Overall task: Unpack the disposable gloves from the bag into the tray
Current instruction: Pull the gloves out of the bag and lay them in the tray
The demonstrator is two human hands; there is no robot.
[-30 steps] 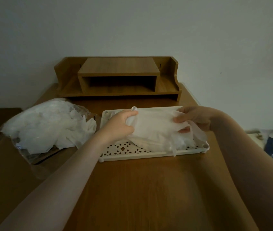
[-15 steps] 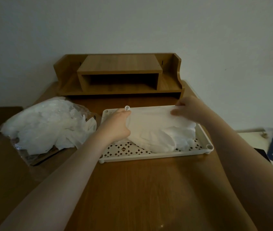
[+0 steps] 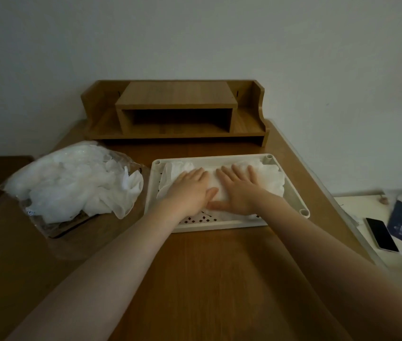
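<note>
Hands lie flat, side by side, on a stack of disposable gloves (image 3: 266, 178) inside the white tray (image 3: 295, 193). The left hand (image 3: 190, 190) and the right hand (image 3: 238, 190) both have straight, slightly spread fingers pointing away from the person, palms down on the thin white plastic; neither curls around or pinches anything. Their thumbs nearly meet near the middle of the stack. The gloves fill most of the tray's far and middle part, with crumpled edges showing at the left and right ends, while a strip of the tray's perforated floor shows along the near side, below the wrists.

The tray sits on the wooden desk (image 3: 219, 279), its long side toward the person. Just to its left lies the clear bag (image 3: 40, 217), open toward the tray, with a loose heap of more gloves (image 3: 77, 185) spilling from it. Behind the tray, against the wall, stands a wooden shelf unit (image 3: 177, 112). Off the desk's right edge, on a lower white surface, lie a dark phone (image 3: 380, 237) and a dark blue packet (image 3: 401, 221).
</note>
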